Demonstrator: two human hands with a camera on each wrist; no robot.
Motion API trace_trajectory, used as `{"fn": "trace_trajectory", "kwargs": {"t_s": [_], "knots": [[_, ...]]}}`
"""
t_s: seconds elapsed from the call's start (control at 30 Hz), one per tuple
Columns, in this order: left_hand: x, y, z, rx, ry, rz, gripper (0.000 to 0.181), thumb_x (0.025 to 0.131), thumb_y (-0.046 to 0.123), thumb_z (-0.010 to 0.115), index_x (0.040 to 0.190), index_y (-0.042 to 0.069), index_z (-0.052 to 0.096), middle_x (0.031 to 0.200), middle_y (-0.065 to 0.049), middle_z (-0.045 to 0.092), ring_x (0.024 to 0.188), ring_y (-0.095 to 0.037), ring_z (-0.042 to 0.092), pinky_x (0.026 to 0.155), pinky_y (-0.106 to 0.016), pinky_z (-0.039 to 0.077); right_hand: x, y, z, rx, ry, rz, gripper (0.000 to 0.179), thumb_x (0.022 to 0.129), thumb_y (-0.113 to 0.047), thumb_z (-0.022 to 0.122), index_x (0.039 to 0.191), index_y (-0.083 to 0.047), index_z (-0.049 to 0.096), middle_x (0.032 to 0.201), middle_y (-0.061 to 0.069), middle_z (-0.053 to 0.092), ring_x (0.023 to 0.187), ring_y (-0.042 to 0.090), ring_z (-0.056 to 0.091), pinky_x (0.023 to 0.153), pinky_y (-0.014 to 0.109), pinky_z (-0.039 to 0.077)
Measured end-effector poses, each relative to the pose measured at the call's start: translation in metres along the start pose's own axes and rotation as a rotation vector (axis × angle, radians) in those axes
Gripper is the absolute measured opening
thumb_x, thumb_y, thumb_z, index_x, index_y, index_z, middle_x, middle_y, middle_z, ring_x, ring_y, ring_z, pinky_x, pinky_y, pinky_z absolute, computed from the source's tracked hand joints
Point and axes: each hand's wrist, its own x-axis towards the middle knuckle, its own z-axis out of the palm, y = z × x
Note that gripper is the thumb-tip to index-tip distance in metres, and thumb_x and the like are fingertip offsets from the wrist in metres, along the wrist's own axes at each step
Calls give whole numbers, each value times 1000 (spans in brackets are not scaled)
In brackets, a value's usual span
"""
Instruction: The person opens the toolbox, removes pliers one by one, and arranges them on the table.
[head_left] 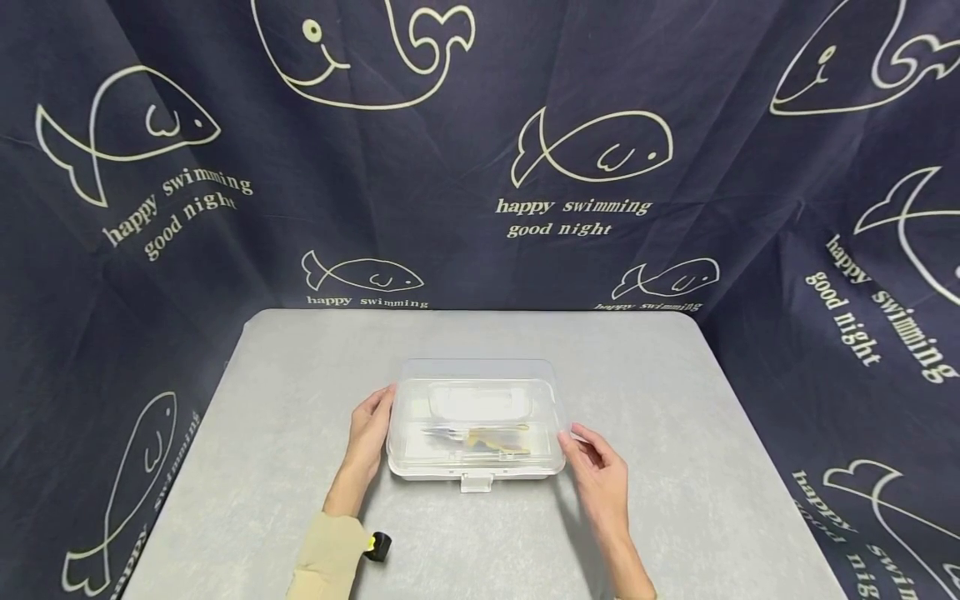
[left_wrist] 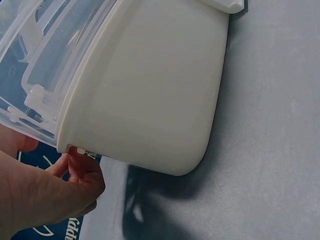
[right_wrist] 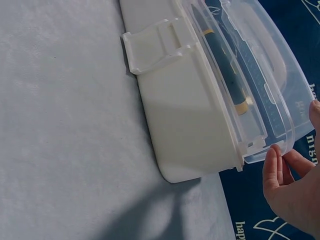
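Observation:
A white storage box (head_left: 480, 475) with a clear lid (head_left: 480, 404) stands at the middle of the table, its front latch (right_wrist: 155, 45) hanging loose. In the right wrist view the lid's front edge stands a little apart from the base. Through it shows a dark tool (right_wrist: 225, 70) with gold-coloured ends and a pointed tip; its kind is unclear. My left hand (head_left: 367, 433) holds the box's left end at the rim, fingers (left_wrist: 82, 175) curled there. At the right end, my right hand (head_left: 600, 475) grips the lid's corner, fingertips (right_wrist: 272, 162) against its edge.
The grey table (head_left: 637, 375) reaches to a dark blue curtain (head_left: 465, 167) with fish drawings, behind and at both sides. A small black object (head_left: 378, 547) sits at my left sleeve (head_left: 330, 550).

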Motion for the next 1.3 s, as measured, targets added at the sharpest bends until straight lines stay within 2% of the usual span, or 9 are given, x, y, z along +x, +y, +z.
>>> {"fn": "trace_trajectory", "kwargs": {"t_s": [0.13,0.37,0.63,0.73,0.83,0.97,1.13,1.3], "knots": [[0,0,0,-5,7,5,55,108,38,51,147,-2,50,150,-20,50,144,-35,40,119,-47,32,1,-3,0,-5,0,-7,31,92,-14,80,118,2,73,91,2,73,83,7,68,72,15,52],[1,-2,-2,-43,-18,19,50,110,28,47,148,-5,48,152,-23,47,146,-36,37,121,-46,29,5,-10,1,-19,6,-10,29,92,-17,80,114,0,74,94,3,73,85,8,68,74,16,53],[4,-4,-5,-81,-33,38,42,109,16,48,144,-8,51,149,-24,51,142,-34,45,117,-41,37,9,-20,0,-67,4,-13,30,90,-22,82,110,-1,76,90,2,74,81,7,68,70,16,52],[5,-5,-5,-73,-26,47,41,108,14,52,143,-7,52,146,-25,53,138,-33,48,111,-33,43,11,-24,0,-78,-4,-18,30,90,-23,82,109,-1,77,90,2,74,79,7,67,69,17,51],[5,-5,-4,-75,-26,45,42,106,13,56,143,-6,52,144,-25,54,134,-32,51,99,-20,48,13,-26,0,-84,-6,-18,30,90,-24,83,108,-1,77,90,0,74,78,7,66,68,17,50],[5,-4,-3,-74,-18,46,44,105,14,59,143,-6,53,142,-25,55,131,-29,51,88,-11,47,15,-27,-1,-85,-7,-27,29,89,-23,84,106,-1,77,92,0,75,78,7,67,69,17,51],[6,-4,-2,-54,-9,59,43,104,13,59,142,-7,54,139,-24,56,127,-27,51,87,-11,47,20,-28,-2,-81,-15,-38,28,88,-23,84,104,-1,79,101,2,76,79,11,70,72,20,56],[7,-6,-1,-25,-9,95,39,103,6,56,139,-8,55,133,-24,58,120,-26,54,86,-14,48,23,-31,-3,-114,-28,-56,28,87,-27,86,100,-3,80,102,6,77,79,23,73,70,25,58]]}}
